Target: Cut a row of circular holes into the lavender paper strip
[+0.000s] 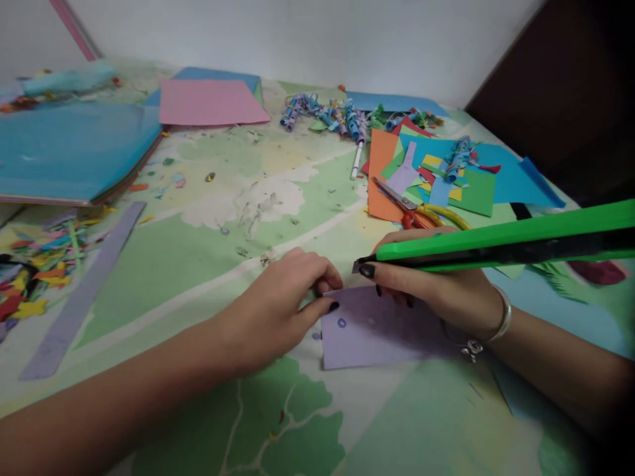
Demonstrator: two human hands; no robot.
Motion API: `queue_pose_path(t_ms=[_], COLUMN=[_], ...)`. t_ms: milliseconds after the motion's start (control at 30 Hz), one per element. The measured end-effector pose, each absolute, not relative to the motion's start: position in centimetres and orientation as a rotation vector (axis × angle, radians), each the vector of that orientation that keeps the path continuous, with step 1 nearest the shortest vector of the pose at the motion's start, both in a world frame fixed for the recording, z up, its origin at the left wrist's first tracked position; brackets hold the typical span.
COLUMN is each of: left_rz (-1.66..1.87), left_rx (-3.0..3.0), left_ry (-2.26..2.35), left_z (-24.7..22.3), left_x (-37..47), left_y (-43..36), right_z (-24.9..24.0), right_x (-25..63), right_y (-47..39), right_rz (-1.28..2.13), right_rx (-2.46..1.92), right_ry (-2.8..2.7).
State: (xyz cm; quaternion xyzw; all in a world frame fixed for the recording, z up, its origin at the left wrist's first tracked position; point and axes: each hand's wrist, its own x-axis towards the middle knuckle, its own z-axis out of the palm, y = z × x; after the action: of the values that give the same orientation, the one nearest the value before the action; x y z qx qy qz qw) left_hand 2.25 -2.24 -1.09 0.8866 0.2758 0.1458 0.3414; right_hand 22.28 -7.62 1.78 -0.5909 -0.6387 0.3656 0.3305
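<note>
A light purple sheet of paper [357, 347] lies on the table in front of me. My left hand [292, 297] pinches its upper left corner, thumb on top and fingers curled. A small purple ring [342, 323] sits on the sheet near that thumb. In my right hand [436, 281] is a green and black utility knife [506, 238], its short grey tip pointing left just above the sheet's far edge. The right fingers partly hide the sheet. Beyond this hand, scissors [409, 205] with red and yellow handles rest on coloured paper.
Blue sheets [64, 149] and a purple strip [84, 297] lie at left, beside many paper scraps [44, 264]. At the back are a pink sheet [213, 102], curled paper rolls [322, 112] and a white pen [357, 158]. Coloured sheets [510, 165] cover the right.
</note>
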Motion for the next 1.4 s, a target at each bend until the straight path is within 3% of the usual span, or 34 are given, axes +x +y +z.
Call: queue_pose_path(t_ms=[233,467,667,800,900,1200,1400], left_rz=[0.482,0.462,0.692,0.805,1.102,0.701,0.657], left_rx=[2.18,2.383,2.602,2.941,3.032,3.165,3.143], left_ry=[1.034,1.023,0.963,0.708,0.663,0.68,0.61], left_z=[-0.5,-1.0,-1.5,-2.0,-2.6,-2.9,-2.9], left_x=[2.2,2.3,1.9,1.2,1.1,1.4,1.3], left_y=[-1.8,-1.7,-1.7,-4.5,-7.0,-8.1,-8.1], right_z=[2.7,0.9,0.4,0.1,0.2,0.5,-0.1], right_x=[22.0,21.3,21.3,21.7,21.8,21.5,21.4], right_y=[-8.3,-6.2,-5.4,-5.3,-5.4,-5.6,-5.7], right_rz=[0.593,0.896,1.304,1.281,1.226,1.012,0.81], right_rx=[-1.508,-1.515,-1.605,-1.575,-1.546,-1.541,-1.499], right_ry=[-1.789,-2.093,-1.81,-1.851,-1.935,-2.052,-2.145])
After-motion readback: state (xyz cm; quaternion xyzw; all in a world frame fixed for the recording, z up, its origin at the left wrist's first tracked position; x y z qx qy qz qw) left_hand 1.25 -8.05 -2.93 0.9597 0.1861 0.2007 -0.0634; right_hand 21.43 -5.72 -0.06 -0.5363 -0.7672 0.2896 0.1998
